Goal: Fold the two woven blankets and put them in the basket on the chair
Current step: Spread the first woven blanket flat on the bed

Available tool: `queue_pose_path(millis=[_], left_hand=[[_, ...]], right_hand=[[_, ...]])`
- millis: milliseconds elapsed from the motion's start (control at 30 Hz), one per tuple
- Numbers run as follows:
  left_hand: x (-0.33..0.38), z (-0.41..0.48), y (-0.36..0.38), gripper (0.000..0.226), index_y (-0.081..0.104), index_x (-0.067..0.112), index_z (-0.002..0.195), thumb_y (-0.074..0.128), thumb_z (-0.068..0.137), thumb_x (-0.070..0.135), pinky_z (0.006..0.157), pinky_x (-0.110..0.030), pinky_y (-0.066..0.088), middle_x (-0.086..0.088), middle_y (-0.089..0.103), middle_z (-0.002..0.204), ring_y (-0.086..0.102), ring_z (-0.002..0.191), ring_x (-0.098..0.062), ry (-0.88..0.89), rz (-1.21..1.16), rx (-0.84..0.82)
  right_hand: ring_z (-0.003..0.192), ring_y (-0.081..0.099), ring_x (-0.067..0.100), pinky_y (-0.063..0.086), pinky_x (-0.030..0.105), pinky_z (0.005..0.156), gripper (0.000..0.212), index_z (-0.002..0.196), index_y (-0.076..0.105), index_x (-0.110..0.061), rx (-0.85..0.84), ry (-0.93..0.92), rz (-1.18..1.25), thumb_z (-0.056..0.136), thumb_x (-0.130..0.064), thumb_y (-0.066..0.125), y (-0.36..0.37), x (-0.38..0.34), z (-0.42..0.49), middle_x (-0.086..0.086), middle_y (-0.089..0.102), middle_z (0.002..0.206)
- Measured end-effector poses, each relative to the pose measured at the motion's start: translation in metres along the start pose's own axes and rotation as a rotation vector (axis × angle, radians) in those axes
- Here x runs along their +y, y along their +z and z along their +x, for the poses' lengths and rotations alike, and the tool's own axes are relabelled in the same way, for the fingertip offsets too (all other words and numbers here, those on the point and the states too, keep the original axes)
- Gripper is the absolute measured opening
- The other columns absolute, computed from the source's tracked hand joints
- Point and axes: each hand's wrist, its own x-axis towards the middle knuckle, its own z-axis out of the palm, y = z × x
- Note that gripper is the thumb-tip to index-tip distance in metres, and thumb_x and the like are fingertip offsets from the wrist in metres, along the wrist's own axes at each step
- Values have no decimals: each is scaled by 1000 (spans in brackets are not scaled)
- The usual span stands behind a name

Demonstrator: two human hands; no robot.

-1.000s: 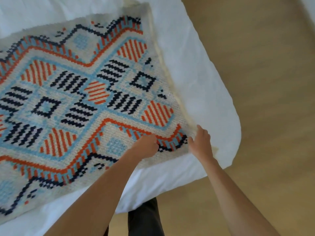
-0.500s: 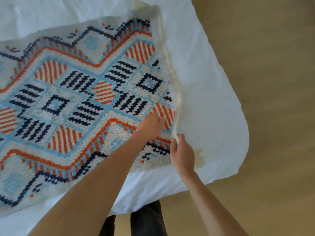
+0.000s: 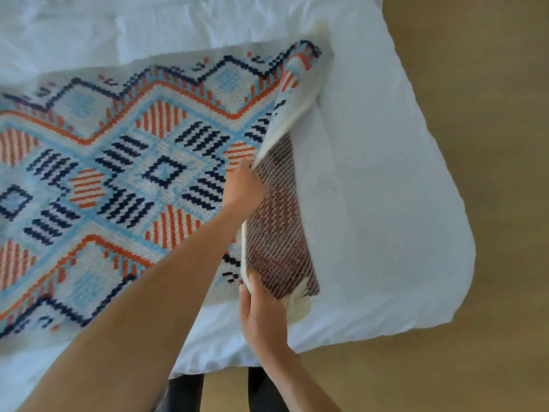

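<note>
- Head view, blanket: one woven blanket (image 3: 133, 173), cream with orange, navy and light-blue diamonds and stripes, lies spread on a white-sheeted bed (image 3: 386, 203). It covers the left and middle of the mattress and runs out of view at the left.
- Its right edge is lifted off the sheet and curled over toward the left. This shows a brownish, speckled underside and a cream border along the raised rim.
- Left hand (image 3: 242, 190): reaches in from the near left across the pattern. Its fingers are closed round the raised edge about midway along.
- Right hand (image 3: 263, 319): sits nearer, at the blanket's near right corner. It pinches the same edge, thumb on top against the cream border and fingers beneath.
- Bare white sheet shows to the right of the lifted edge and along the near side.
- Wooden floor (image 3: 490, 114) lies right of the bed and near it, where dark trouser legs (image 3: 184, 394) stand at the bed's near edge.
</note>
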Motion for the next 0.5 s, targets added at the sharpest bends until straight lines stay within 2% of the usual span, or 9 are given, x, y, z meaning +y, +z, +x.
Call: queue_pose_path(millis=[133,300,500], left_hand=[[-57,2,-46,14,48,12,94,35,96,9,35,-21,31,-2,49,69,45,50,-14,-77,-10,37],[-138,5,-104,13,50,10,90,38,96,9,38,-24,33,-3,49,67,46,52,-15,-127,-22,53],[-243,10,-181,14,50,8,88,40,97,12,43,-27,32,-4,49,69,45,56,-15,-187,-20,23]], right_hand=[[75,66,15,45,20,61,26,120,54,-15,-36,42,-10,98,-26,44,40,-32,-15,1,68,88],[75,66,18,45,24,59,25,118,52,-14,-119,67,-61,97,-24,42,101,-84,-25,3,66,89],[81,65,19,50,32,66,25,120,47,-18,-219,114,-139,98,-27,38,189,-164,-38,2,65,91]])
